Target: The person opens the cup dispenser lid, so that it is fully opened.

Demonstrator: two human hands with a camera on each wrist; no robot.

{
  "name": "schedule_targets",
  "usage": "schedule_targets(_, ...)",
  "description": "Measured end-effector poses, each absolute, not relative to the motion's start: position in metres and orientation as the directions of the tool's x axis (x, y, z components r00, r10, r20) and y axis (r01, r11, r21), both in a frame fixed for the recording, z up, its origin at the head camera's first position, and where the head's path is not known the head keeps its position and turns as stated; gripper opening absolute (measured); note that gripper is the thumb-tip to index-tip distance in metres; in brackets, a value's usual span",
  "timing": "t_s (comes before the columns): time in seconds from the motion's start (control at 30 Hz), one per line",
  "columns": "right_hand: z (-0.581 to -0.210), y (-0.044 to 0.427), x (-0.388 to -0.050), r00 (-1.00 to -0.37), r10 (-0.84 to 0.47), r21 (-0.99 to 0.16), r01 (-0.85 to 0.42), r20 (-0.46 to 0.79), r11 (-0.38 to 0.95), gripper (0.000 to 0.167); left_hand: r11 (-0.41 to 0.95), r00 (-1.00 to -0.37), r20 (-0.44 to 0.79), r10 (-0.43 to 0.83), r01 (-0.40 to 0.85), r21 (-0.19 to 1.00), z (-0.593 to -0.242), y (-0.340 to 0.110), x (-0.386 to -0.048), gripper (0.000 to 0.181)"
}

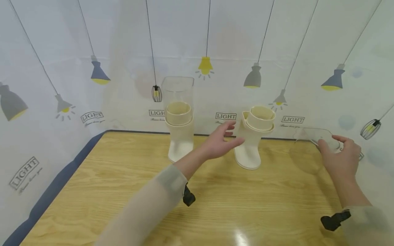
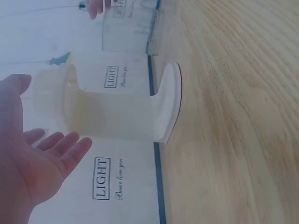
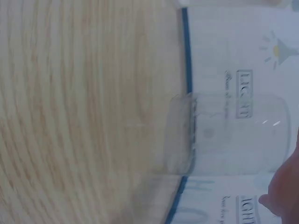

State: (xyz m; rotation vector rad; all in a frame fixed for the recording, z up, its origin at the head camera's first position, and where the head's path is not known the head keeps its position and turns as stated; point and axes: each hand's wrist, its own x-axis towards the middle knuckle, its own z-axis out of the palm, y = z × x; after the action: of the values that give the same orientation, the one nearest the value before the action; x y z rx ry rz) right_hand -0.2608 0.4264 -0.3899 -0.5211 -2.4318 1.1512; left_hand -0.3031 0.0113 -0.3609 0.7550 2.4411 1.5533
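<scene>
The clear container [image 1: 301,155], likely slick, suits your right hand's [image 1: 341,159] top-end grip near the counter's [image 1: 261,201] far edge, left hand [image 1: 219,141] loosely spread.

On the bench [image 1: 246,191], one stand [image 1: 181,136] topped by one tank [image 1: 178,87] is set left of the left fingers [image 1: 228,127], another stand [image 1: 250,141] just right of them. Another tank [image 1: 303,153] is held in the right fingers [image 1: 344,139]. A backdrop [image 1: 227,92] is hung behind.

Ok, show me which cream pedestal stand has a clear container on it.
The left cream pedestal stand: a clear container rises from its top. The right stand, beside the left hand, has no container on it.
</scene>
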Motion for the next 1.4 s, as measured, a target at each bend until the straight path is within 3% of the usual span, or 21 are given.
schedule_targets(0.23,-0.363,0.393,-0.240,-0.792,0.549,-0.847,0.078,0.267,0.525,0.044,0.306,-0.839,0.207,0.503,0.398,0.865,-0.353,-0.022,-0.277,0.072)
schedule_targets(0.6,-0.344,0.340,-0.213,-0.863,0.309,-0.815,-0.180,0.400,0.551,0.027,0.263,-0.833,0.264,0.486,0.428,0.865,-0.341,-0.074,-0.247,0.060)
schedule_targets(0.93,-0.333,0.294,-0.197,-0.835,0.106,-0.734,-0.405,0.539,0.546,0.025,0.264,-0.808,0.334,0.486,0.499,0.825,-0.337,-0.101,-0.229,0.058)
schedule_targets(1.4,-0.326,0.247,-0.186,-0.801,-0.081,-0.680,-0.552,0.593,0.482,0.026,0.264,-0.830,0.349,0.436,0.488,0.832,-0.329,-0.133,-0.208,0.057)
